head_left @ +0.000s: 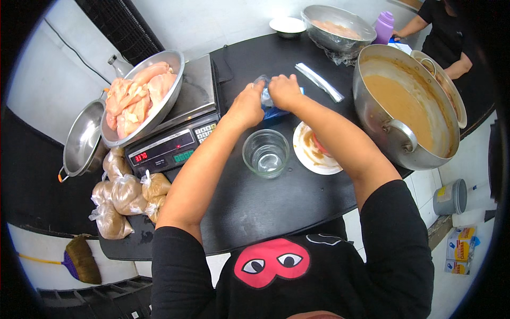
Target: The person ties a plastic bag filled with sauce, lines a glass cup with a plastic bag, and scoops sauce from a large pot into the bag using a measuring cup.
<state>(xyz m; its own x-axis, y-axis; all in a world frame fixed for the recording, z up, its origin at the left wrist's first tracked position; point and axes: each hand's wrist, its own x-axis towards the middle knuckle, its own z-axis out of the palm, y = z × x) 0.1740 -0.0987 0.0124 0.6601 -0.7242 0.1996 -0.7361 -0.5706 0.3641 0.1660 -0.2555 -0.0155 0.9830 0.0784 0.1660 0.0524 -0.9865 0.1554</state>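
Both hands meet over the far middle of the black table. My left hand [250, 104] pinches a piece of clear plastic, seemingly a thin bag [266, 99], and my right hand [284, 92] grips it from the other side. Just under them lies a blue pack [275, 113], mostly covered by my fingers. Nearer to me stands a clear glass bowl [265, 153]. To its right, partly beneath my right forearm, is a white plate [314, 161] smeared with brown sauce. A red item [320, 144] on it is largely hidden.
Raw chicken [137, 93] fills a metal bowl [175, 85] on a digital scale [167, 151]. Tied bags of brown contents [127, 195] sit at left. A large sauce pot [370, 131] stands right. Behind are a folded plastic strip [318, 81], a wrapped bowl [368, 34] and another person [442, 36].
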